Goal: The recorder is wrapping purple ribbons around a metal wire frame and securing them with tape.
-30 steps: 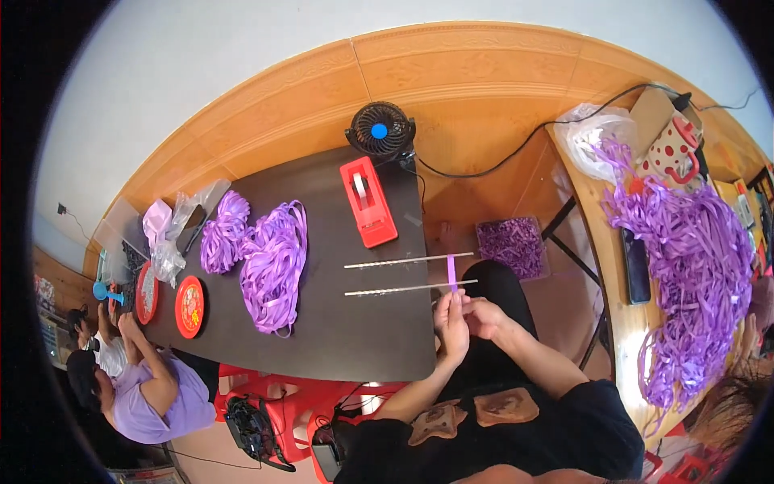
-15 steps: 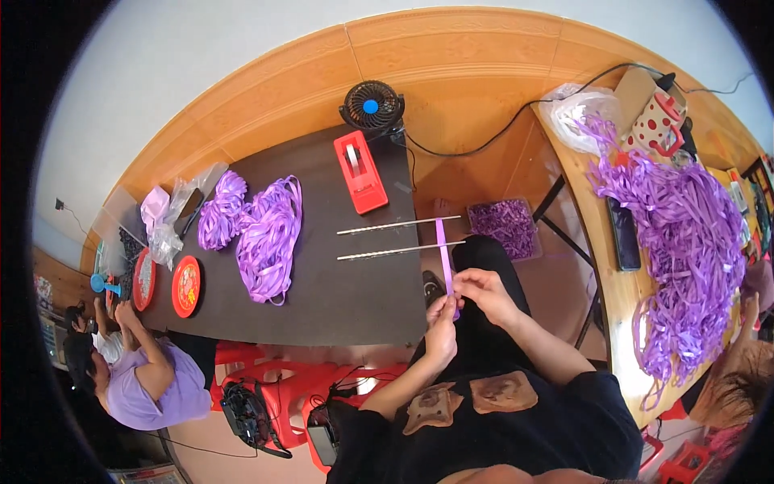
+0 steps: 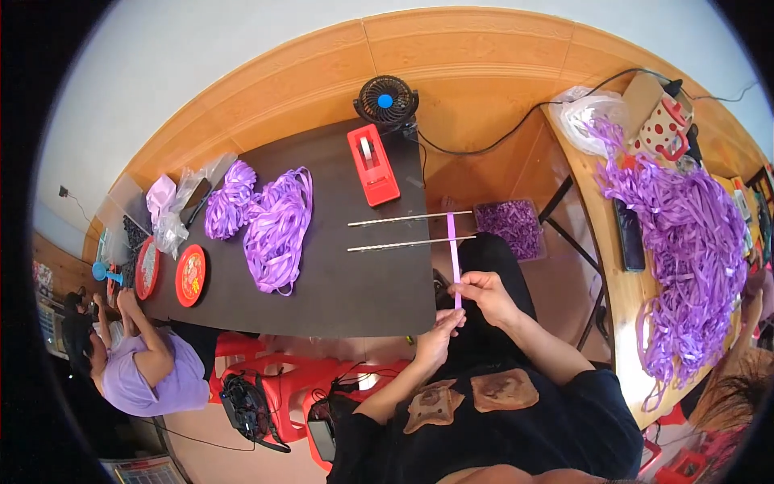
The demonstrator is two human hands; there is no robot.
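A narrow purple ribbon (image 3: 454,258) runs from two thin metal rods toward me, hanging past the right edge of the dark table. One rod (image 3: 395,220) lies farther from me; the second rod (image 3: 395,245) is nearer, and both stick out beyond the edge. My right hand (image 3: 490,300) pinches the ribbon below the nearer rod with thumb and forefinger. At the ribbon's lower end my left hand (image 3: 435,342) is closed on it, fingertips together. Whether the ribbon is looped around the rods or only laid across them, I cannot tell.
On the dark table (image 3: 355,298) are a red tape dispenser (image 3: 376,173), purple ribbon bundles (image 3: 278,230) and a red dish (image 3: 190,276). A fan (image 3: 386,102) stands behind. At right, a wooden table (image 3: 621,343) bears heaped ribbon (image 3: 693,242) and a phone (image 3: 629,234). A co-worker (image 3: 153,375) sits left.
My left hand has shifted down to the ribbon's lower end, and the strip hangs straighter between hand and rods. My right hand still pinches it. The whole view has shifted slightly.
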